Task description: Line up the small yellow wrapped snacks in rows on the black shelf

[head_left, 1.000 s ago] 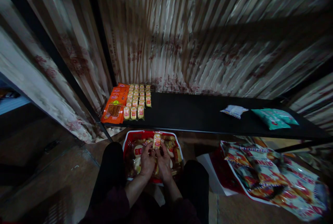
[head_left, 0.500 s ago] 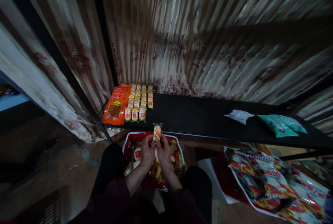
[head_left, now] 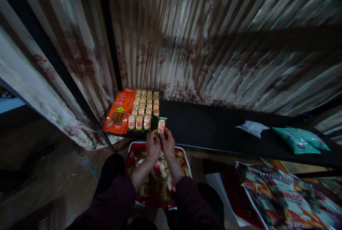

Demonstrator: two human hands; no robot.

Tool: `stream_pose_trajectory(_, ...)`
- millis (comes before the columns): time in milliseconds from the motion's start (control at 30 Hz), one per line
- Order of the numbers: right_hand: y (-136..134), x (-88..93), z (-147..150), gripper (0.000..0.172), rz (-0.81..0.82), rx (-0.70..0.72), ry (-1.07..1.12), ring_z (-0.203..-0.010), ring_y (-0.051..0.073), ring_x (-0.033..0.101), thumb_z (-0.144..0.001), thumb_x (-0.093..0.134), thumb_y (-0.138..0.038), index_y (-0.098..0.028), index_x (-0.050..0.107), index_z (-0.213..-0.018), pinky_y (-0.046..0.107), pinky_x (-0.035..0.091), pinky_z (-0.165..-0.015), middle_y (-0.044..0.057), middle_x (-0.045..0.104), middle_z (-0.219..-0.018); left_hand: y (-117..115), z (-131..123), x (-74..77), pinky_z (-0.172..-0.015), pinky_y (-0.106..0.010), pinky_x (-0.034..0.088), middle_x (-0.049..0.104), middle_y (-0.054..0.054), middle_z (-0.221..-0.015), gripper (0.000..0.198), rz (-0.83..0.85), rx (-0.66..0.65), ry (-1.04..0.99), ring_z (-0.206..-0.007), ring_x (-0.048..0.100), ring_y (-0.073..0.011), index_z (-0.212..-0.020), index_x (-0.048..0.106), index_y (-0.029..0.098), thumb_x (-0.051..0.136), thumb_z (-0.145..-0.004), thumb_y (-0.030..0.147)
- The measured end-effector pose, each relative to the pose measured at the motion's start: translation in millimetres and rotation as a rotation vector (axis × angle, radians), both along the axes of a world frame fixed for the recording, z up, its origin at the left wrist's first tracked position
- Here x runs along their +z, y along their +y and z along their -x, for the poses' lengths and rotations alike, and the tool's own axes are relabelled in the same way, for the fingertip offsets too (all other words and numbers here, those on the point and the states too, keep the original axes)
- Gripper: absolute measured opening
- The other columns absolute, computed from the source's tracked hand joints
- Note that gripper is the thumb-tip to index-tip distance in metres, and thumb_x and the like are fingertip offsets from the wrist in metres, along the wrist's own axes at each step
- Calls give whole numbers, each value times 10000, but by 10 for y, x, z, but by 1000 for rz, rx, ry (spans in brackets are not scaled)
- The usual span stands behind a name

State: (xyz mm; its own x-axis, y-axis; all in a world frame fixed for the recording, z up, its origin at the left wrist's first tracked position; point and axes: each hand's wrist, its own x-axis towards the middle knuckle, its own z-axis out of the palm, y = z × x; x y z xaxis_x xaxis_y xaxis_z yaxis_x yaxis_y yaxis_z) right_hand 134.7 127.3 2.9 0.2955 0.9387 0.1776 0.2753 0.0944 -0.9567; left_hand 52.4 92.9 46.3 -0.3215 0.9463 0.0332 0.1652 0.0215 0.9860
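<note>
A small wrapped snack cake [head_left: 161, 125] with a red label stands upright in the fingers of both my hands, over the front edge of the black shelf [head_left: 197, 124]. My left hand [head_left: 153, 148] pinches its lower left side, and my right hand [head_left: 168, 144] grips the lower right. Just left of it, rows of matching wrapped cakes [head_left: 139, 122] line the shelf, the rightmost row ending farther back. Beneath my wrists sits a red basket with a white rim [head_left: 185, 148], filled with more wrapped packs, partly covered by my forearms.
Orange snack packets [head_left: 117, 117] overlap at the shelf's left end by a black post [head_left: 108, 26]. Farther right lie a white packet [head_left: 252, 128] and green packets [head_left: 296, 139]. Another basket of large bags [head_left: 283, 198] stands at lower right. A patterned curtain [head_left: 187, 44] hangs behind.
Both hands have moved forward with the cake, from above the basket to the shelf's front edge beside the rows. The view has shifted slightly.
</note>
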Motion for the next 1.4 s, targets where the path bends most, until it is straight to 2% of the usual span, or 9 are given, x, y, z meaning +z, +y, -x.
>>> stream_pose_trajectory(133,238,-21,39,408,22,5,-13,-933,211,646,-778,535,-362,-187,607,-1140,344,496,-855,80,703,-1027,195,-16,25,-1018,-379,417,592,-116,-1138,303,19,-12,14,-1067,564,-192,-1032,635,173,428,-812,150)
stream_pose_trajectory(333,511,-48,74,478,72,7,-56,-897,215,652,-762,537,-425,-164,586,-1159,346,498,-833,99,703,-1008,470,-73,-51,-1069,-367,373,590,-109,-1219,323,21,-19,18,-1157,530,-201,-1065,636,172,412,-834,193)
stream_pose_trajectory(600,755,-47,88,442,59,39,-101,-907,210,640,-748,537,-359,-177,608,-1144,333,493,-833,91,698,-1040,737,-55,-77,-1088,-381,347,613,-90,-1220,323,-19,1,34,-1215,505,-202,-1097,617,196,398,-863,231)
stream_pose_trajectory(767,805,-41,124,428,51,19,-150,-900,202,625,-745,507,-335,-171,618,-1124,339,475,-851,89,692,-1033,803,-46,-98,-1117,-388,303,574,-99,-1286,329,4,-6,50,-1255,473,-207,-1127,601,185,395,-877,244)
stream_pose_trajectory(1033,822,30,150,400,81,38,-145,-943,201,612,-739,495,-299,-154,627,-1088,320,468,-874,93,682,-1040,852,-70,-190,-1129,-418,290,604,-102,-1236,316,0,-13,62,-1277,453,-216,-1088,623,192,389,-884,247)
stream_pose_trajectory(1233,826,83,159,360,68,24,-182,-944,222,596,-722,491,-276,-162,635,-1031,364,458,-897,94,676,-996,890,-98,-235,-1161,-393,239,468,-167,-1403,374,50,-5,49,-1352,372,-234,-1151,598,103,377,-888,252)
stream_pose_trajectory(1400,812,125,159,313,11,53,-177,-972,241,589,-702,476,-233,-243,648,-963,380,461,-893,62,674,-946,902,-120,-279,-1171,-388,224,473,-111,-1413,380,29,-2,34,-1367,352,-208,-1181,586,157,363,-893,264)
